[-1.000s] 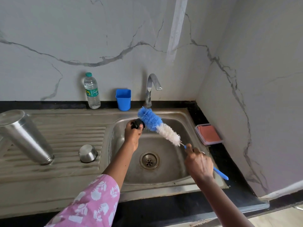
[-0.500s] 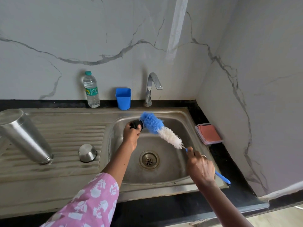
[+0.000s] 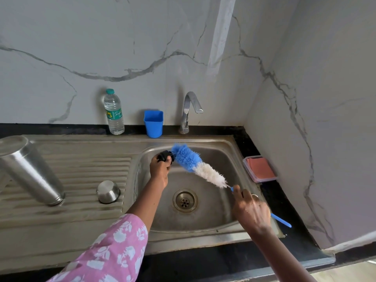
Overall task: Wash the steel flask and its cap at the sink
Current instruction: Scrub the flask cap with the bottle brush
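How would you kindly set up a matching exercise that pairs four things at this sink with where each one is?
Things:
1. steel flask
2. black cap
3. bottle brush
4. blue cup

Places:
A. on the back ledge, just left of the tap
B. handle gripped by the right hand
C. mouth down on the drainboard
D. held in the left hand over the basin

Pairs: 1-C, 2-D, 3-B, 4-A
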